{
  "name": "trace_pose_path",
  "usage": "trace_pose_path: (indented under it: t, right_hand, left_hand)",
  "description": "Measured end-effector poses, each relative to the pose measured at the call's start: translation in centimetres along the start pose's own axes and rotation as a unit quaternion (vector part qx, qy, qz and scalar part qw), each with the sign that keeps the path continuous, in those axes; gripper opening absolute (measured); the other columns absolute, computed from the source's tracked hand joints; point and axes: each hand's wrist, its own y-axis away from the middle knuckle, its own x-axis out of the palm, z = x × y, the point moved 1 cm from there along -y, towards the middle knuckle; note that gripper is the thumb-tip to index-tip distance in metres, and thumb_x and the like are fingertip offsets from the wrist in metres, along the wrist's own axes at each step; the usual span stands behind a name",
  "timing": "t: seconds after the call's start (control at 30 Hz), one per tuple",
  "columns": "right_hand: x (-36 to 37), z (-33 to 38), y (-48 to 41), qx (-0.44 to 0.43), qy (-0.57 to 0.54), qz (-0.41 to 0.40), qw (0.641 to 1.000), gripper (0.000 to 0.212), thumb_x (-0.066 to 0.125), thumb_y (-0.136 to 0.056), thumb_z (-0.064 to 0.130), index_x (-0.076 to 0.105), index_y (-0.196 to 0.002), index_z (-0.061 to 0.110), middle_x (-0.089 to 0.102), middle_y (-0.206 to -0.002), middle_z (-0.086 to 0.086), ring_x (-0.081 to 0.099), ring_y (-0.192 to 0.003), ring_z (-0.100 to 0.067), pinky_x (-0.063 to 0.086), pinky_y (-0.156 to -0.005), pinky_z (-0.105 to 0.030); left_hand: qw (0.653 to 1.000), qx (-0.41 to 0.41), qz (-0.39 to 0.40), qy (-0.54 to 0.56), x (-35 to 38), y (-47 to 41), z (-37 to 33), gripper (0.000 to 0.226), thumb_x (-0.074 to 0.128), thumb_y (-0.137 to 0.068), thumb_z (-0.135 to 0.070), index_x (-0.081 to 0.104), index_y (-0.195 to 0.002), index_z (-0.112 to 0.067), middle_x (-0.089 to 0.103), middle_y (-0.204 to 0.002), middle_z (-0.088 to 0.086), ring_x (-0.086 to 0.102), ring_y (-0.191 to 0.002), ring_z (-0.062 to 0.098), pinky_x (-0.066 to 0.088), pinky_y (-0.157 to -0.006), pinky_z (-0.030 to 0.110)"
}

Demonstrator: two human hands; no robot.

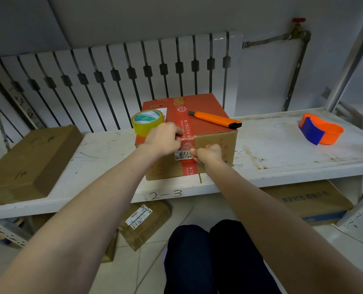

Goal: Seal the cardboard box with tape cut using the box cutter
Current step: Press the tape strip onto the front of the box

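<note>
On the shelf (282, 145) sits the box (210, 145), stiff cardboard. Left hand (163, 139) presses its top edge, grip closed; right hand (208, 154) pinches thin, clingy tape (187, 145) down the front. Cutter (214, 119) lies on top.

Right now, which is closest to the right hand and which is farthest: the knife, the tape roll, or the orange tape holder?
From the right hand:
1. Box cutter, lying on top of the box, just behind the hand.
2. Tape roll, at the box's left side.
3. Orange tape holder, far right on the shelf.
</note>
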Motion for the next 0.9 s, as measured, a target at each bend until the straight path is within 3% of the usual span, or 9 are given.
trace_pose_path:
  t: [0.07, 0.17, 0.37, 0.5, 0.6, 0.67, 0.77, 0.83, 0.9]
  right_hand:
    - [0.5, -0.5, 0.1, -0.037, 0.043, -0.041, 0.998, 0.052, 0.073, -0.080, 0.015, 0.045, -0.122, 0.003, 0.055, -0.103, -0.007, 0.059, -0.100, -0.023, 0.051, -0.088, -0.035]
    - [1.0, -1.0, 0.4, -0.077, 0.031, -0.079, 0.993, 0.043, 0.070, -0.083, 0.015, 0.045, -0.117, 0.005, 0.050, -0.095, -0.001, 0.051, -0.091, -0.019, 0.045, -0.077, -0.029]
    - [1.5, -2.3, 0.2, -0.132, -0.008, -0.093, 0.987, 0.031, 0.069, -0.083, 0.013, 0.044, -0.101, 0.010, 0.057, -0.071, 0.008, 0.057, -0.087, -0.016, 0.045, -0.084, -0.030]
    - [0.3, -3.1, -0.2, -0.116, -0.034, -0.038, 0.992, 0.035, 0.074, -0.079, 0.015, 0.043, -0.095, 0.015, 0.066, -0.081, 0.001, 0.066, -0.088, -0.018, 0.052, -0.086, -0.035]
    - [-2.1, -3.0, 0.2, -0.113, 0.052, -0.014, 0.992, 0.029, 0.070, -0.082, 0.013, 0.045, -0.098, 0.016, 0.065, -0.097, -0.006, 0.065, -0.090, -0.020, 0.054, -0.084, -0.038]
    - [-3.5, -1.2, 1.0, -0.244, 0.193, -0.053, 0.949, 0.020, 0.064, -0.086, 0.016, 0.048, -0.099, 0.017, 0.061, -0.091, 0.003, 0.061, -0.085, -0.015, 0.053, -0.076, -0.034]
    - [-3.2, 2.8, 1.7, -0.500, 0.335, -0.086, 0.794, 0.014, 0.058, -0.089, 0.021, 0.055, -0.102, 0.017, 0.063, -0.095, 0.003, 0.059, -0.088, -0.015, 0.049, -0.074, -0.033]
    - [-2.3, 4.1, 0.4, -0.575, 0.440, -0.046, 0.688, 0.026, 0.059, -0.088, 0.031, 0.059, -0.110, 0.017, 0.065, -0.107, 0.000, 0.059, -0.101, -0.019, 0.044, -0.085, -0.035]
    - [-1.8, 4.0, -1.5, -0.582, 0.519, -0.018, 0.626, 0.038, 0.059, -0.085, 0.044, 0.060, -0.115, 0.020, 0.064, -0.112, 0.000, 0.058, -0.106, -0.020, 0.040, -0.088, -0.036]
  left_hand:
    - [0.999, -0.016, -0.029, 0.015, 0.5, -0.2, -0.2, 0.032, 0.058, -0.088, -0.034, 0.067, -0.113, -0.016, 0.065, -0.117, 0.003, 0.060, -0.107, 0.022, 0.054, -0.086, 0.039]
    - [0.998, -0.023, -0.052, 0.003, 0.9, -0.5, -0.5, 0.038, 0.063, -0.084, -0.044, 0.068, -0.108, -0.015, 0.066, -0.110, 0.003, 0.060, -0.102, 0.022, 0.054, -0.083, 0.038]
    - [0.995, 0.026, -0.047, -0.081, 1.0, -0.8, 0.1, 0.038, 0.063, -0.082, -0.046, 0.067, -0.111, -0.021, 0.066, -0.108, 0.001, 0.060, -0.103, 0.022, 0.049, -0.087, 0.039]
    - [0.992, 0.039, -0.042, -0.110, 0.8, -0.7, 0.0, 0.038, 0.063, -0.082, -0.045, 0.065, -0.112, -0.022, 0.064, -0.109, 0.000, 0.059, -0.105, 0.022, 0.042, -0.092, 0.041]
    - [0.993, 0.041, -0.040, -0.100, 0.9, -0.5, 0.0, 0.039, 0.066, -0.081, -0.043, 0.063, -0.113, -0.020, 0.063, -0.109, 0.000, 0.058, -0.105, 0.022, 0.042, -0.093, 0.042]
    - [0.994, 0.043, -0.043, -0.087, 1.0, -0.4, 0.1, 0.039, 0.067, -0.081, -0.042, 0.062, -0.112, -0.020, 0.063, -0.108, 0.000, 0.057, -0.105, 0.021, 0.042, -0.091, 0.041]
    - [0.995, 0.041, -0.045, -0.077, 1.1, -0.3, 0.1, 0.039, 0.069, -0.079, -0.040, 0.060, -0.112, -0.020, 0.061, -0.108, 0.000, 0.056, -0.105, 0.022, 0.042, -0.090, 0.041]
    - [0.995, 0.040, -0.047, -0.078, 1.3, 0.0, 0.2, 0.040, 0.069, -0.078, -0.038, 0.058, -0.112, -0.020, 0.059, -0.108, 0.000, 0.055, -0.106, 0.022, 0.043, -0.089, 0.041]
    - [0.995, 0.037, -0.054, -0.074, 1.7, 0.2, 0.4, 0.041, 0.069, -0.078, -0.037, 0.056, -0.113, -0.021, 0.058, -0.110, 0.000, 0.052, -0.109, 0.022, 0.042, -0.089, 0.042]
